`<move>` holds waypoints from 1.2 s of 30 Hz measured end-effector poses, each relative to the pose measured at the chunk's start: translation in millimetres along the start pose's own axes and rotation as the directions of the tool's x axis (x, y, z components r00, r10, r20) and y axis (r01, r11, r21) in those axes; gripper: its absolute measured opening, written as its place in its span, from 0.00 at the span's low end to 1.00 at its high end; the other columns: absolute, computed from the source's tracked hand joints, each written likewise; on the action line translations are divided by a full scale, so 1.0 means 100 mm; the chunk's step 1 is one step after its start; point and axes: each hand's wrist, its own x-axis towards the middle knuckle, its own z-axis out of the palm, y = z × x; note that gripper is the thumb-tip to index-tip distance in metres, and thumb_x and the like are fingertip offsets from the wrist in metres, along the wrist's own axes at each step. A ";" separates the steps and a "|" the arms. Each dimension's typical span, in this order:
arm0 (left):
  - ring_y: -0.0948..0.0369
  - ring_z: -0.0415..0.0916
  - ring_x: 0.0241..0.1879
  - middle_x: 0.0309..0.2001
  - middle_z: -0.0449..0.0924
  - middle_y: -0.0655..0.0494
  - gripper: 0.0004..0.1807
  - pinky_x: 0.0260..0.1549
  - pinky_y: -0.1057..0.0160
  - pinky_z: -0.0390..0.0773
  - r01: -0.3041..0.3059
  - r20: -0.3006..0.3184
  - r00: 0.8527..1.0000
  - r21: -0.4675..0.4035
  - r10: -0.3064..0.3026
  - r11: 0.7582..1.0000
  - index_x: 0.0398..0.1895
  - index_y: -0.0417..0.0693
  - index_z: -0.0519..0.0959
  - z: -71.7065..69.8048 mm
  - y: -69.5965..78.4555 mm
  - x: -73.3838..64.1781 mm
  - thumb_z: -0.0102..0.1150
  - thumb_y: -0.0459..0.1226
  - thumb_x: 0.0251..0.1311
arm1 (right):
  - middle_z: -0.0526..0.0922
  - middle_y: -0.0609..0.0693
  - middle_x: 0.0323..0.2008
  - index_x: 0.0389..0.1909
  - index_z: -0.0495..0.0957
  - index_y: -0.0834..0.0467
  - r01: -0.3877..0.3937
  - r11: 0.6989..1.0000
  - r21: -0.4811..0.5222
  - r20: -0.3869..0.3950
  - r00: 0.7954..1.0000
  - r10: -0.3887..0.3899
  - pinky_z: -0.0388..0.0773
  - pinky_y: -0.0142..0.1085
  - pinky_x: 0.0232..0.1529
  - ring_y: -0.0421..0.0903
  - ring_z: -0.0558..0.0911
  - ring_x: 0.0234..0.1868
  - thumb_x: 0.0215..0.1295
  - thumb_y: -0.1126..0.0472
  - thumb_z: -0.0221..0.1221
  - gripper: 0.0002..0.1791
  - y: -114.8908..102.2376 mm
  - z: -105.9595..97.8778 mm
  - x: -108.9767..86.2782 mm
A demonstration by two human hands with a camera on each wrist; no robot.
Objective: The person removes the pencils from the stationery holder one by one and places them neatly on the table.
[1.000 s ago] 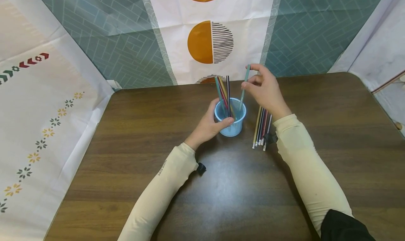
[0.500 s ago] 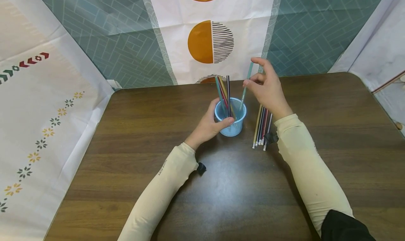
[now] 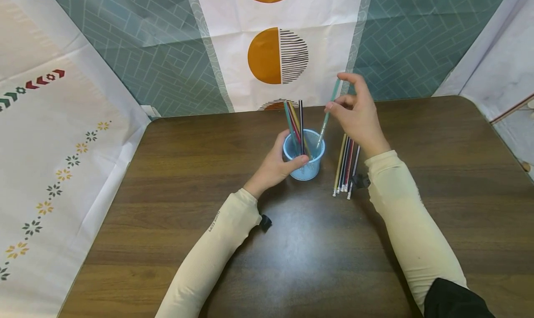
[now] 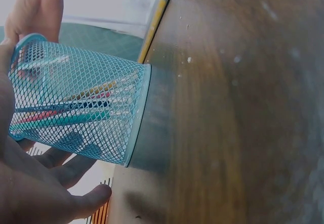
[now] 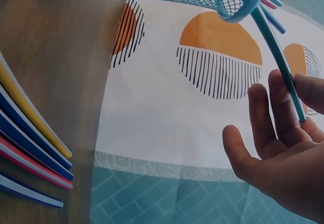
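Observation:
A light-blue mesh pencil cup [image 3: 306,169] stands upright on the table, with my left hand [image 3: 275,165] wrapped around its left side. Several pencils [image 3: 295,123] in teal, yellow, red and dark colours lean inside it toward the left. Above the cup's right side, my right hand [image 3: 356,111] pinches a teal pencil [image 3: 329,109] between thumb and fingers near its upper part. That pencil slants, its lower end inside the cup. In the right wrist view the teal pencil [image 5: 276,49] crosses the cup's rim [image 5: 248,6].
Several pencils [image 3: 345,167] lie side by side on the brown wooden table [image 3: 187,169], right of the cup and partly under the right forearm. A patterned cloth [image 3: 279,12] hangs behind the table's far edge. White cloth [image 3: 62,146] borders the left side.
My right hand has shifted slightly up and right, tipping the teal pencil's top rightward while its lower end stays in the cup. My left hand and the cup have not moved.

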 end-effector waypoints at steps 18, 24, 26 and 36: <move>0.57 0.64 0.66 0.65 0.67 0.52 0.46 0.63 0.45 0.66 -0.016 -0.002 1.000 -0.002 0.016 1.000 0.78 0.58 0.52 0.00 0.00 -0.01 0.66 0.51 0.63 | 0.82 0.52 0.31 0.72 0.62 0.49 0.051 0.995 0.086 -0.068 0.997 -0.045 0.66 0.37 0.44 0.47 0.79 0.37 0.70 0.62 0.64 0.33 -0.02 -0.13 0.00; 0.57 0.64 0.66 0.66 0.66 0.51 0.46 0.63 0.45 0.66 -0.017 0.003 1.000 -0.006 0.017 1.000 0.78 0.58 0.51 0.00 0.00 -0.01 0.66 0.50 0.63 | 0.83 0.54 0.30 0.70 0.64 0.48 0.054 0.989 0.139 -0.095 0.995 -0.041 0.65 0.37 0.41 0.45 0.80 0.36 0.69 0.66 0.63 0.32 -0.03 -0.16 0.00; 0.56 0.63 0.67 0.67 0.66 0.50 0.46 0.63 0.44 0.66 -0.012 0.003 1.000 -0.008 0.012 1.000 0.78 0.58 0.50 0.00 0.01 -0.01 0.66 0.48 0.63 | 0.83 0.52 0.30 0.70 0.64 0.48 0.045 0.987 0.152 -0.100 0.995 -0.030 0.65 0.37 0.41 0.45 0.81 0.37 0.69 0.67 0.63 0.32 -0.03 -0.16 0.00; 0.57 0.64 0.66 0.66 0.65 0.51 0.45 0.62 0.44 0.67 -0.015 -0.004 1.000 0.006 0.015 1.000 0.78 0.57 0.50 0.00 0.00 -0.01 0.66 0.48 0.64 | 0.83 0.51 0.27 0.70 0.64 0.53 0.037 0.965 0.260 -0.116 0.993 -0.007 0.67 0.37 0.50 0.49 0.82 0.38 0.67 0.69 0.63 0.32 -0.03 -0.17 0.02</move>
